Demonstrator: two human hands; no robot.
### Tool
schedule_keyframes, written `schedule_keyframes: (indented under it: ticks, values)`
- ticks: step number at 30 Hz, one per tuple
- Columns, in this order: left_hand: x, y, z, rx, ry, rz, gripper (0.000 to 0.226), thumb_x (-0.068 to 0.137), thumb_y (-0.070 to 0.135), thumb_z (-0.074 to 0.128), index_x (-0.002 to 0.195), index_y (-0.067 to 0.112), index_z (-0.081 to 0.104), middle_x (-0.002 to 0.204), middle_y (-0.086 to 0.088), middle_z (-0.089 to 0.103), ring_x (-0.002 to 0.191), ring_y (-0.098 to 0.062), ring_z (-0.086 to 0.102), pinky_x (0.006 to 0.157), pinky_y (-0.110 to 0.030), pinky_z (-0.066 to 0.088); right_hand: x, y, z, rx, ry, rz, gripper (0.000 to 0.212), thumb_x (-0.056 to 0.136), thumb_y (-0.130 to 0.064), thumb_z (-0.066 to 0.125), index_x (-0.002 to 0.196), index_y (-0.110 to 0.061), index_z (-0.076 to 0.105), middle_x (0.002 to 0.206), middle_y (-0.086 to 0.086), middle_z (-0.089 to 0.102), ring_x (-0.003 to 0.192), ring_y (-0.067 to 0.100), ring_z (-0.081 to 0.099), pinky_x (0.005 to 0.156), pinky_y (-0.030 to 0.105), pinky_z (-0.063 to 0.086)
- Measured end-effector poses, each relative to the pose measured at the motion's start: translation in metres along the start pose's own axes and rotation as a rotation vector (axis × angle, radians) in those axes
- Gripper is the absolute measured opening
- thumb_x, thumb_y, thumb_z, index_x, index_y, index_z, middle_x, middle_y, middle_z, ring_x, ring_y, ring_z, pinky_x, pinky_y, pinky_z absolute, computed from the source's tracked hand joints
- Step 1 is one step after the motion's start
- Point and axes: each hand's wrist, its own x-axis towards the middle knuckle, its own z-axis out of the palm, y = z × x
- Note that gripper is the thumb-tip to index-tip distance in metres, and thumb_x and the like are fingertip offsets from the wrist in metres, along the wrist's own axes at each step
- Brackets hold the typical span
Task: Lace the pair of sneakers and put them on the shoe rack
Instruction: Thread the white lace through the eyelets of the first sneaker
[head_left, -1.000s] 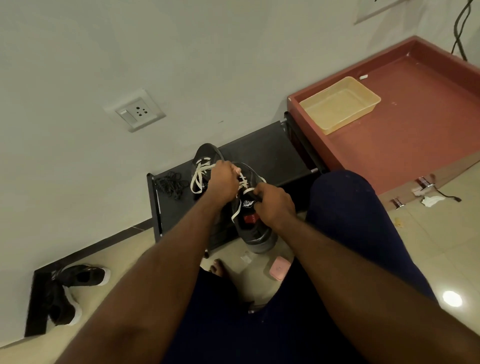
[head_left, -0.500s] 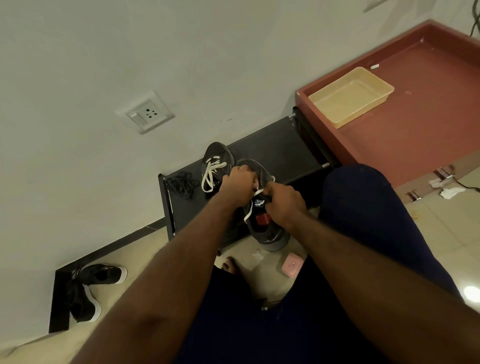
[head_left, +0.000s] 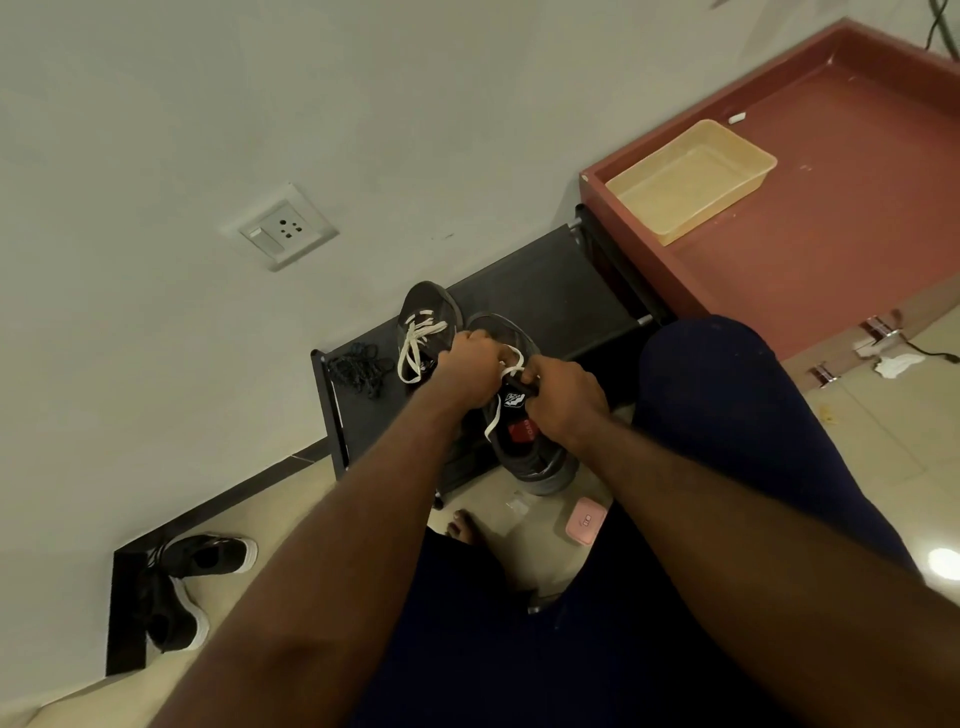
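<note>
Centre frame: left hand pinches white lace, right hand grips held sneaker at the tongue, probably steadying it for threading. Other sneaker parked on shoe rack.

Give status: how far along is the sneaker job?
Done: one sneaker sits laced on the shoe rack. In hand: left hand and right hand grip the white lace on the second sneaker. Left: finish lacing it, set it beside the first.

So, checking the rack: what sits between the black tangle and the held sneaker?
The other sneaker, standing on the rack; the head view shows it.
</note>
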Motion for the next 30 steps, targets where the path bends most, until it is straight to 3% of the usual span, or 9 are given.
schedule_keyframes:
  ticks: [4, 7, 11, 14, 17, 23, 26, 28, 30]
  values:
    - [-0.003, 0.001, 0.001, -0.055, -0.008, 0.002, 0.028, 0.1, 0.027, 0.048, 0.12, 0.033, 0.067, 0.126, -0.009, 0.052, 0.126, -0.034, 0.041, 0.104, -0.058, 0.038, 0.0, 0.001, 0.0, -0.015, -0.014, 0.002, 0.024, 0.087, -0.012, 0.06, 0.107, -0.025, 0.061, 0.112, 0.007, 0.067, 0.108, 0.034, 0.061, 0.086, 0.037, 0.052]
    - [-0.005, -0.002, -0.001, -0.254, 0.002, -0.011, 0.025, 0.099, 0.026, 0.05, 0.103, 0.021, 0.074, 0.11, -0.01, 0.068, 0.11, -0.032, 0.058, 0.101, -0.046, 0.043, 0.001, 0.0, 0.0, -0.009, -0.018, 0.005, 0.025, 0.087, -0.013, 0.06, 0.108, -0.026, 0.062, 0.113, 0.007, 0.067, 0.108, 0.034, 0.061, 0.086, 0.036, 0.051]
    - [-0.011, -0.003, -0.003, -0.358, -0.052, -0.017, 0.021, 0.1, 0.021, 0.052, 0.1, 0.014, 0.072, 0.108, -0.009, 0.07, 0.105, -0.026, 0.06, 0.1, -0.04, 0.043, 0.001, 0.0, 0.001, -0.026, -0.03, 0.01, 0.025, 0.086, -0.012, 0.06, 0.108, -0.026, 0.061, 0.113, 0.006, 0.067, 0.107, 0.033, 0.062, 0.085, 0.035, 0.051]
    - [-0.014, -0.001, -0.007, -0.428, -0.066, 0.009, 0.021, 0.1, 0.018, 0.051, 0.085, 0.02, 0.064, 0.094, -0.007, 0.068, 0.09, -0.021, 0.06, 0.083, -0.034, 0.047, 0.001, 0.001, 0.0, -0.018, -0.036, 0.014, 0.025, 0.086, -0.012, 0.059, 0.107, -0.026, 0.061, 0.113, 0.005, 0.067, 0.107, 0.032, 0.061, 0.086, 0.036, 0.052]
    - [-0.021, 0.006, -0.011, -0.564, 0.027, -0.005, 0.028, 0.1, 0.02, 0.054, 0.073, 0.017, 0.062, 0.07, 0.006, 0.06, 0.068, -0.008, 0.054, 0.062, -0.019, 0.039, 0.002, 0.001, 0.0, 0.003, -0.019, 0.01, 0.025, 0.087, -0.014, 0.061, 0.108, -0.028, 0.062, 0.115, 0.005, 0.067, 0.109, 0.033, 0.062, 0.087, 0.036, 0.052]
    - [-0.028, 0.001, -0.003, -0.534, 0.128, -0.008, 0.014, 0.091, 0.02, 0.069, 0.083, 0.01, 0.073, 0.087, 0.0, 0.064, 0.081, -0.01, 0.057, 0.074, -0.024, 0.039, 0.002, 0.001, 0.001, -0.006, -0.009, -0.016, 0.028, 0.088, -0.015, 0.062, 0.112, -0.03, 0.065, 0.114, 0.005, 0.069, 0.108, 0.033, 0.063, 0.088, 0.036, 0.053]
    - [-0.038, 0.002, -0.001, -0.723, 0.15, -0.013, 0.026, 0.094, 0.018, 0.064, 0.075, 0.0, 0.064, 0.08, -0.008, 0.064, 0.071, -0.006, 0.054, 0.066, -0.024, 0.04, 0.003, 0.002, 0.002, 0.015, 0.001, -0.016, 0.027, 0.088, -0.018, 0.064, 0.111, -0.031, 0.065, 0.112, 0.003, 0.069, 0.107, 0.031, 0.064, 0.086, 0.035, 0.053]
    - [-0.049, 0.005, 0.006, -0.894, 0.156, -0.075, 0.028, 0.095, 0.015, 0.062, 0.079, -0.008, 0.062, 0.09, -0.008, 0.064, 0.079, -0.006, 0.055, 0.072, -0.02, 0.042, 0.004, 0.002, 0.001, 0.039, 0.008, -0.019, 0.026, 0.087, -0.021, 0.066, 0.111, -0.03, 0.065, 0.111, 0.002, 0.07, 0.105, 0.03, 0.064, 0.085, 0.035, 0.054]
    - [-0.058, 0.003, 0.019, -1.007, 0.179, -0.127, 0.028, 0.093, 0.017, 0.064, 0.072, 0.0, 0.057, 0.106, -0.004, 0.065, 0.092, -0.011, 0.057, 0.083, -0.027, 0.044, 0.006, 0.002, 0.0, 0.048, 0.014, -0.025, 0.027, 0.086, -0.022, 0.067, 0.112, -0.03, 0.066, 0.111, 0.002, 0.07, 0.105, 0.029, 0.064, 0.086, 0.035, 0.054]
